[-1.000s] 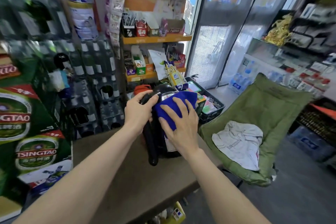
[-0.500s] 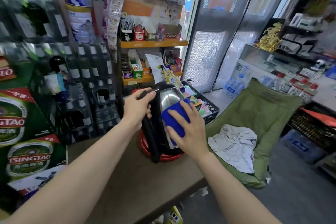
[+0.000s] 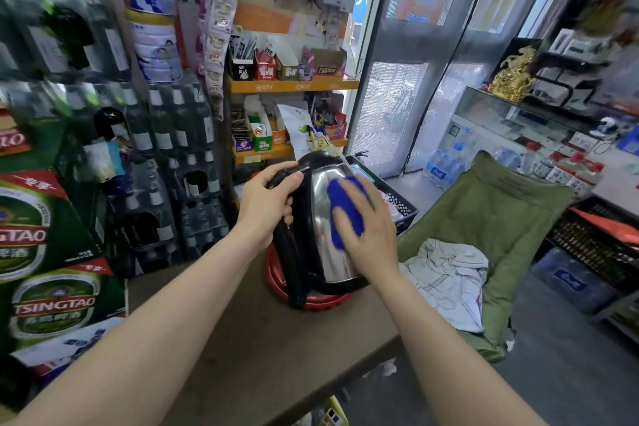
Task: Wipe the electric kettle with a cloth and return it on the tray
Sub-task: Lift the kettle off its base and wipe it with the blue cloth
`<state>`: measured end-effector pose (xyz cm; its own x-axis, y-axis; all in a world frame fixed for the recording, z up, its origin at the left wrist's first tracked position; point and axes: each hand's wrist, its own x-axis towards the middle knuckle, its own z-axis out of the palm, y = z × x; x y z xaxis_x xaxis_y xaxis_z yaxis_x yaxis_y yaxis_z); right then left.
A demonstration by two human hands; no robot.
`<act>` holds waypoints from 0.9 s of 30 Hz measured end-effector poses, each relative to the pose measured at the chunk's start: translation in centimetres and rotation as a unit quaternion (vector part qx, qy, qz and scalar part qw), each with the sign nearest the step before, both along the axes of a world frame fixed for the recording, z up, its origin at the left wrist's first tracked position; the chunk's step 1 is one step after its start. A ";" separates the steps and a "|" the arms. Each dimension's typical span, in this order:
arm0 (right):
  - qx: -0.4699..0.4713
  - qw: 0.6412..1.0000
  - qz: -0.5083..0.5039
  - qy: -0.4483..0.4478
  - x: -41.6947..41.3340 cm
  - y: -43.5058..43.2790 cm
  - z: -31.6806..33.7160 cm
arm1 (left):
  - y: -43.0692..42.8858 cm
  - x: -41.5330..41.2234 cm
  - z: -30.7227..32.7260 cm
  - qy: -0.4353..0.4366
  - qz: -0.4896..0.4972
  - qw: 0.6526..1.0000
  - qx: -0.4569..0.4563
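The left hand (image 3: pixel 266 207) is gripping the kettle (image 3: pixel 325 228) by its handle, steadying it over the red tray (image 3: pixel 276 282), while the right hand (image 3: pixel 368 235) is pressing the blue cloth (image 3: pixel 344 211) flat against its steel side.

Only the green beer cartons stacked beyond the desk's left edge carried print that could be read with confidence. The lower carton (image 3: pixel 58 304) bore the brand "TSINGTAO" in white capitals on a red band across an oval emblem, with Chinese characters under it too blurred to make out. The upper carton (image 3: pixel 31 225), cut off by the frame's left edge, showed only "NGTAO" of the same word. A reddish box (image 3: pixel 12 140) above them showed the letters "LO". The labels on the orange shelves (image 3: pixel 294 85), the hanging packets and the tins were too blurred to read.
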<state>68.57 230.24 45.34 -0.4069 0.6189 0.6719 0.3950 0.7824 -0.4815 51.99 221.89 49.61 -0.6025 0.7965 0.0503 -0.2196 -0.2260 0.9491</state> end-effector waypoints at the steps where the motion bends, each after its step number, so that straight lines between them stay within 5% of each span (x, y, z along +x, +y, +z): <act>1: -0.082 0.996 -0.021 0.033 -0.8 0.4 1.1 | 0.2 0.1 0.0 -0.009 0.004 1.000 -0.003; 3: -0.120 0.991 -0.052 0.033 -2.3 0.3 2.8 | 0.7 0.1 0.4 -0.026 0.018 0.999 -0.009; 7: 0.120 0.986 -0.044 -0.111 -3.0 -1.7 0.2 | 1.6 -1.5 1.2 -0.065 0.046 0.997 -0.012; 10: 0.195 0.971 0.003 -0.137 -0.9 -1.4 -3.3 | 1.3 -2.9 0.9 -0.101 0.057 0.993 -0.008; 13: 0.084 0.993 0.035 -0.076 0.8 0.0 -3.1 | 0.5 -3.4 0.1 -0.125 0.055 0.991 -0.004; 16: -0.106 0.993 -0.046 -0.021 -1.4 0.2 0.3 | 0.3 -2.5 -0.8 -0.164 0.058 0.985 -0.014; 21: 0.077 0.963 -0.067 -0.249 -4.6 -2.1 1.1 | 0.7 -1.7 -1.6 -0.215 0.088 0.973 -0.020; 23: 0.133 0.953 -0.027 -0.270 -3.5 -2.0 0.0 | 0.3 -1.9 -1.7 -0.211 0.091 0.973 -0.022; 25: 0.086 0.971 -0.008 -0.222 -2.0 -0.5 -0.3 | -0.2 -2.1 -1.8 -0.213 0.086 0.973 -0.009; 27: -0.100 0.984 -0.003 -0.144 -0.6 0.2 0.2 | -0.8 -2.2 -1.9 -0.209 0.081 0.974 0.009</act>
<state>67.99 230.44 45.57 -0.5582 0.7308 0.3928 0.5431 0.6797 -0.4930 49.76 221.05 47.67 -0.6913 0.6900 -0.2144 -0.5468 -0.3055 0.7795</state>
